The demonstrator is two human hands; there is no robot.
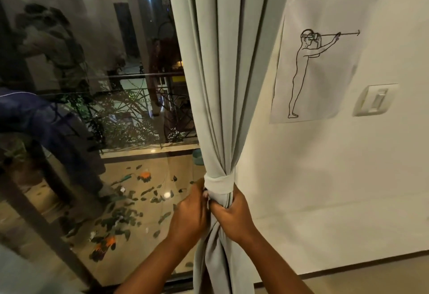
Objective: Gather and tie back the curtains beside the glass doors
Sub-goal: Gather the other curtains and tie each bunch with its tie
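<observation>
A grey-green curtain (222,84) hangs between the glass door (92,108) and the white wall. It is gathered into a narrow bunch, with a pale fabric tie-back band (219,183) wrapped round it. My right hand (229,214) grips the bunched curtain just below the band. My left hand (191,212) is at the left side of the band, its fingertips pinching the fabric there. Below my hands the curtain falls in loose folds to the floor.
The glass door shows a balcony floor with scattered leaves and a railing (139,76) outside. A dark door frame (46,235) runs diagonally at lower left. On the wall are a paper drawing of a figure (315,61) and a light switch (376,99).
</observation>
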